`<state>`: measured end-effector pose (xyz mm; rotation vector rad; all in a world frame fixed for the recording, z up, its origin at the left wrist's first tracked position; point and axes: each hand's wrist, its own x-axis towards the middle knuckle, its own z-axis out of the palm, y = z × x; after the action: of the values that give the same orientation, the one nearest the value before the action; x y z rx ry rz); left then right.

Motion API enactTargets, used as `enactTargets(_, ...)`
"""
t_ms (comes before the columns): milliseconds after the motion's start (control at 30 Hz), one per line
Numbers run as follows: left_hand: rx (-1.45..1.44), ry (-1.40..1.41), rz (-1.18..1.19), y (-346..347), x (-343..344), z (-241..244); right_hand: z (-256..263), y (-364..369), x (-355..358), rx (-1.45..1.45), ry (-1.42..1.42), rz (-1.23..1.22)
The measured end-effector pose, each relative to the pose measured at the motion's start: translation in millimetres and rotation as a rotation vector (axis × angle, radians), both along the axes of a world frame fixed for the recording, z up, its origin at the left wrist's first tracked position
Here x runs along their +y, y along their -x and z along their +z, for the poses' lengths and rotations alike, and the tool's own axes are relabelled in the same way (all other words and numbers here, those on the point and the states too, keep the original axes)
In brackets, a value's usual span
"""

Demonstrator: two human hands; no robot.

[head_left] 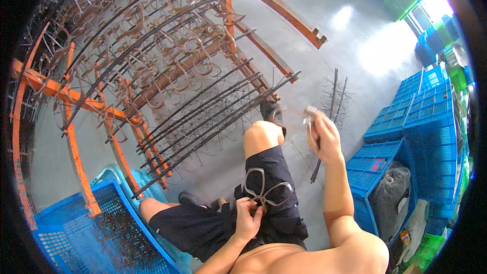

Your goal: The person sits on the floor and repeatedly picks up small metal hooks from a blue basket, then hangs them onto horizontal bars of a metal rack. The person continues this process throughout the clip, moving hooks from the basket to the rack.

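Observation:
My left hand (249, 215) is over my lap with its thumb and fingers pinched on a pair of translucent eyeglass frames (263, 182). The two rims of these frames spread out above my thigh. Out to the right, beyond my raised knee, my right hand (324, 135) grips another pale eyeglass frame (291, 109). That frame is blurred, so its exact shape is hard to tell. Black shorts (268, 167) lie directly under the left hand's frames.
Many similar frames hang from dark rods on an orange metal rack (118, 112) ahead and left. Wire-pronged rods (335, 95) lie on the floor. A blue plastic basket (64, 205) sits front left. Blue crates (430, 133) and a bagged bundle (390, 188) stand right.

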<state>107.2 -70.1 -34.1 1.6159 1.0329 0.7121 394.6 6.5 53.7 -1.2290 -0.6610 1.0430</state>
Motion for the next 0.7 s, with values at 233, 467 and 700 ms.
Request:
enactTargets(233, 0.299, -0.251, 0.032, -1, 20, 2, -66, -35, 113, 0.229, -0.200, -0.527)
enactTargets(467, 0.036, 0.054, 0.089, 29, 28, 10, -84, -26, 147, 0.251, -0.048, -0.406)
enactTargets(700, -0.154, 0.266, 0.151, 53, 51, 38, -75, -23, 149, 0.210, -0.003, -0.434)
